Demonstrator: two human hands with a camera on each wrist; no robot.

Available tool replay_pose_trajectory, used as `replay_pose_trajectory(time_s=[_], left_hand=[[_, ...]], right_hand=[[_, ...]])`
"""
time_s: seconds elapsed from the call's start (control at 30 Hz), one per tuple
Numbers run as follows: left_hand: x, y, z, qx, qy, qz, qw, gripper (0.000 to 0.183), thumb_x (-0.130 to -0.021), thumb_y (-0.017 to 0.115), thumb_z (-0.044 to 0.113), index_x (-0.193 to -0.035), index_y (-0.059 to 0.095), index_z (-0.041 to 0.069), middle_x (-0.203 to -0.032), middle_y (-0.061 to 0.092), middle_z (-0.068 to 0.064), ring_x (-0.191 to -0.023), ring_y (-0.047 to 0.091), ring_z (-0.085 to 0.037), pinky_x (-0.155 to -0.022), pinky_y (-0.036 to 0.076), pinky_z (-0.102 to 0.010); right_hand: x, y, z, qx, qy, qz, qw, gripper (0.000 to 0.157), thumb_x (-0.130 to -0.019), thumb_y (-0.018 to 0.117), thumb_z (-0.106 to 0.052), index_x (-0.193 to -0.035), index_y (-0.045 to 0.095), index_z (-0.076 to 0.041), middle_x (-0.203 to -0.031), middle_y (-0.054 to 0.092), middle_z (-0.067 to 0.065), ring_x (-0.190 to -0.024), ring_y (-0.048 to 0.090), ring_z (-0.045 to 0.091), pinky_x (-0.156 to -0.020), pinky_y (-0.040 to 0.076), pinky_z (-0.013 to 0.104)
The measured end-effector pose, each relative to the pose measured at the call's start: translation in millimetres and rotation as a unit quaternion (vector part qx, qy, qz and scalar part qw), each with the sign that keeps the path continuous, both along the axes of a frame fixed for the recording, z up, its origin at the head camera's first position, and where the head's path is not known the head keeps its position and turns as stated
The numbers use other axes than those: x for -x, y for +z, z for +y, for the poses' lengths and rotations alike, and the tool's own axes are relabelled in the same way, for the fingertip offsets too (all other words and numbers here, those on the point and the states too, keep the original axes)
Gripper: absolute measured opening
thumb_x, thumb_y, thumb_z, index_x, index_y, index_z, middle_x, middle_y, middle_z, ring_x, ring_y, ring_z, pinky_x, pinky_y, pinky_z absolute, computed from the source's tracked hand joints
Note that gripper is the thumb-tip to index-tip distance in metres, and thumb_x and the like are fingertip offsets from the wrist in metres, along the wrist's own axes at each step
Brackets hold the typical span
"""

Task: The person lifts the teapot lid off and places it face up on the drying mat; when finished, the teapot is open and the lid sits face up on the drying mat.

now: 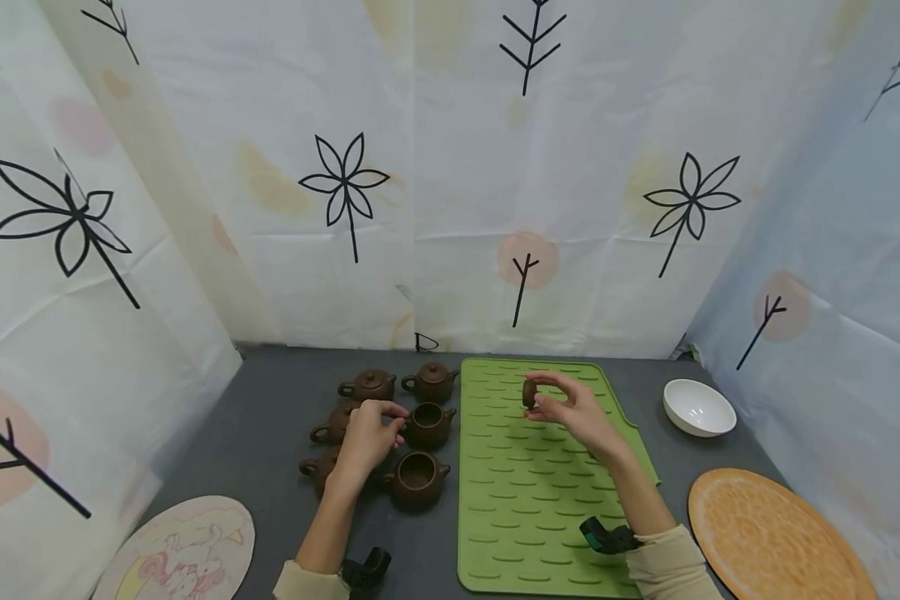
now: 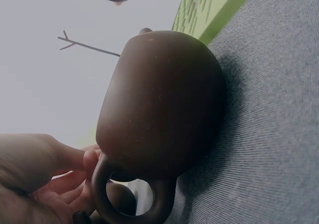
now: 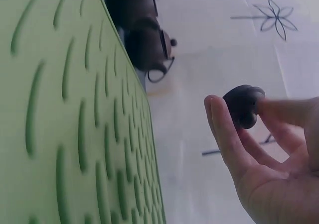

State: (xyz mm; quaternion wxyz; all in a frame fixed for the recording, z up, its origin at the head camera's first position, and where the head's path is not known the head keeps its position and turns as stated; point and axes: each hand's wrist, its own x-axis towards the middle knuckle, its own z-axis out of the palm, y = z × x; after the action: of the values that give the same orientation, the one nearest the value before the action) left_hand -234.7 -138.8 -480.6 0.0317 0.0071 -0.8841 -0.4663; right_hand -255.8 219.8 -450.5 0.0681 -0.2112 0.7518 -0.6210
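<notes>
In the head view my left hand (image 1: 371, 433) pinches the handle of a brown, lidless teapot (image 1: 429, 433), which sits on the dark table just left of the green mat. The left wrist view shows this teapot (image 2: 159, 99) close up, with thumb and fingertips at the top of its loop handle. My right hand (image 1: 573, 412) holds a small brown teapot lid (image 1: 528, 393) on edge above the mat, between thumb and fingers. The lid's knob (image 3: 247, 120) shows in the right wrist view.
Another lidless teapot (image 1: 417, 479) stands in front, and lidded ones (image 1: 431, 382) stand behind and to the left. The green ridged mat (image 1: 525, 550) covers the middle. Rightward are a white bowl (image 1: 699, 408) and an orange round mat (image 1: 776, 533); a patterned oval mat (image 1: 183, 550) lies front left.
</notes>
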Motion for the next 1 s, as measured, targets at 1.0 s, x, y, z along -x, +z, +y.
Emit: replay_pose_trajectory(time_s=[1.0], left_hand=[[0.2,1.8,-0.1,0.006,0.008,0.003,0.9999,0.014,-0.101,0.072,0.001,-0.11,0.083,0.004,-0.081,0.079,-0.012,-0.062,0.074,-0.018,-0.057,0.054,-0.027]], right_hand=[[16.6,-22.2,113.2,-0.177,-0.094,-0.007,0.98,0.052,-0.108,0.062,-0.001,-0.155,0.046,0.013,-0.149,0.052,0.046,-0.103,0.08,0.018,-0.085,0.063,0.027]])
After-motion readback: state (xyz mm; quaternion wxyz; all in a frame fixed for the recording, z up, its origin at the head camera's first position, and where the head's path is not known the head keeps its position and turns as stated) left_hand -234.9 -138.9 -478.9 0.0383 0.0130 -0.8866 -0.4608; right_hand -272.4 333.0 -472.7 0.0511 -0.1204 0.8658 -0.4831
